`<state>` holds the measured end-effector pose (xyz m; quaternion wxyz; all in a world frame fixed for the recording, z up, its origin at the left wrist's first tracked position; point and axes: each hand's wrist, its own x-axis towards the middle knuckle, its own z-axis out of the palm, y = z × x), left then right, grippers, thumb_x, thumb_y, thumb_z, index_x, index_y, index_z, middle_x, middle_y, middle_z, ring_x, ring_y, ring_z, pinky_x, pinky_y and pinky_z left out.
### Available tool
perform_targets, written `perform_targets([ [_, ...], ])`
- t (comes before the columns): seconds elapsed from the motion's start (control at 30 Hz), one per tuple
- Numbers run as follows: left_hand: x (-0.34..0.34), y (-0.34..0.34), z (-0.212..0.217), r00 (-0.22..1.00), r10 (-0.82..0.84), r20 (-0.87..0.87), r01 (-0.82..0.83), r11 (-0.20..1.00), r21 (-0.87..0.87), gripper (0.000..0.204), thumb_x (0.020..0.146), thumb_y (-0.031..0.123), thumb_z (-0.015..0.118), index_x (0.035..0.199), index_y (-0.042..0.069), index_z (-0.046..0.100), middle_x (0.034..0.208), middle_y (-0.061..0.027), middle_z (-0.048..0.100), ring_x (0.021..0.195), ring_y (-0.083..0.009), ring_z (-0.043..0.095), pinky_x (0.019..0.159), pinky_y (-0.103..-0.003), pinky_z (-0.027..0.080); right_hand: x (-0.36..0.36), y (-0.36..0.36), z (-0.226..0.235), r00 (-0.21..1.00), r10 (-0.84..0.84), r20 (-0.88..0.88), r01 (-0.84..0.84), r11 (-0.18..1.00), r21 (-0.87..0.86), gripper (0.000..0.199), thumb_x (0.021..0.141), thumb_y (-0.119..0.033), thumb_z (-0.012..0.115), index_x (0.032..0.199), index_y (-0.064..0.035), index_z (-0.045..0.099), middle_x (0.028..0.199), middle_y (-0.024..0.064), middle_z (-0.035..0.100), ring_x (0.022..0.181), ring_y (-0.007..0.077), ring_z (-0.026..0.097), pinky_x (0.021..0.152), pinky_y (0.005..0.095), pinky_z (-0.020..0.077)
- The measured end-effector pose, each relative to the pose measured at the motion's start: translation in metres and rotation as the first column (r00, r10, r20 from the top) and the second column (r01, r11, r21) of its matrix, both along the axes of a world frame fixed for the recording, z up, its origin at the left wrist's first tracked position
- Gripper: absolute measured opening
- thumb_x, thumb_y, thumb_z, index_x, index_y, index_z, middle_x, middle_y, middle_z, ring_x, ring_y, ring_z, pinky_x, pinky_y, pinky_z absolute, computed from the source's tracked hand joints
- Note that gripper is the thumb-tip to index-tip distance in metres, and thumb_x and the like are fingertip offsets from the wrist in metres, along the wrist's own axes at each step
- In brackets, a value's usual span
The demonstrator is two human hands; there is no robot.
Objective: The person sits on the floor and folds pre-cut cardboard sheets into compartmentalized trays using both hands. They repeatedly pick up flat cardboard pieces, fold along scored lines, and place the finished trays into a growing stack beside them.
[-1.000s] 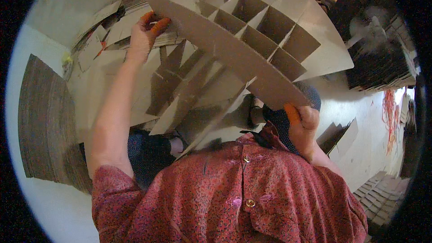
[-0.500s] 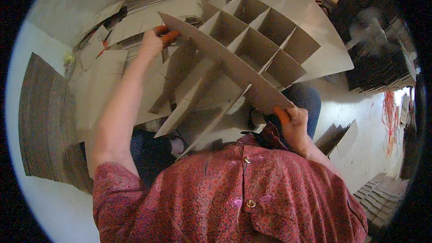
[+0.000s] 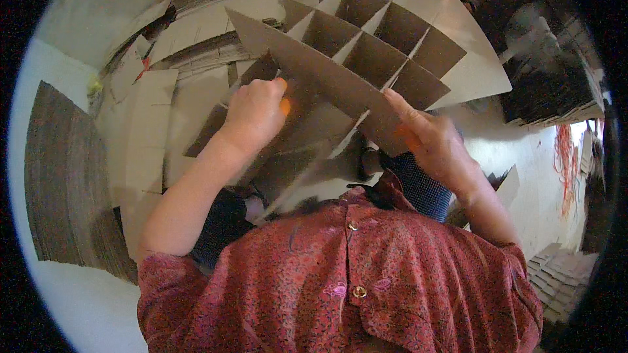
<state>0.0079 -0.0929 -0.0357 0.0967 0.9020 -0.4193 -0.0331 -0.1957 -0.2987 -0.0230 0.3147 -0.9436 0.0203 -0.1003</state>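
One cardboard strip [image 3: 314, 68] edges the near side of the cardboard grid [image 3: 373, 59]; right hand [image 3: 437, 140] grasps it; left hand [image 3: 256, 111], fingers curled, sits left of the grid. I cannot tell its hold.

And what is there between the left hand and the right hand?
In the head view, part of a long cardboard strip lies slanted between them.

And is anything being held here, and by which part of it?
The right grip holds the long cardboard strip near its lower right end. The left grip is curled, but whether it pinches anything cannot be told.
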Motion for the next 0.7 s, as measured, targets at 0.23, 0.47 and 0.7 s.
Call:
perform_targets([
  [0.23,0.010,0.006,-0.007,0.966,-0.136,-0.219,0.084,0.969,-0.231,0.018,0.082,0.018,0.063,0.089,0.001,0.064,0.080,-0.0206,0.065,0.073,-0.0339,0.064,0.065,-0.041,0.050,0.012,0.014,-0.026,0.994,0.079,-0.080,-0.086,0.991,-0.101,0.074,0.070,0.009,0.053,0.139,-0.0117,0.036,0.087,0.0236,0.061,0.071,0.0391,0.060,0.064,0.0425,0.0489],
  [0.47,0.111,0.032,-0.008,0.951,0.294,0.095,-0.240,0.897,-0.371,0.028,0.084,0.025,0.065,0.103,0.005,0.066,0.089,-0.0158,0.067,0.082,-0.0264,0.066,0.073,-0.039,0.050,0.012,-0.012,-0.048,0.989,-0.137,0.053,0.145,0.970,-0.194,0.064,0.077,0.005,0.052,0.136,-0.0161,0.042,0.079,0.0237,0.060,0.072,0.0394,0.061,0.064,0.0427,0.0485],
  [0.7,0.220,0.011,-0.110,0.920,0.200,0.337,-0.074,0.934,-0.351,0.038,0.086,0.032,0.060,0.115,0.008,0.061,0.113,-0.0164,0.060,0.102,-0.0317,0.058,0.085,-0.039,0.046,0.020,-0.028,-0.064,0.977,-0.201,0.072,0.210,0.963,-0.169,0.054,0.081,0.000,0.053,0.133,-0.0122,0.044,0.083,0.0278,0.060,0.080,0.0419,0.061,0.069,0.0421,0.0488],
])
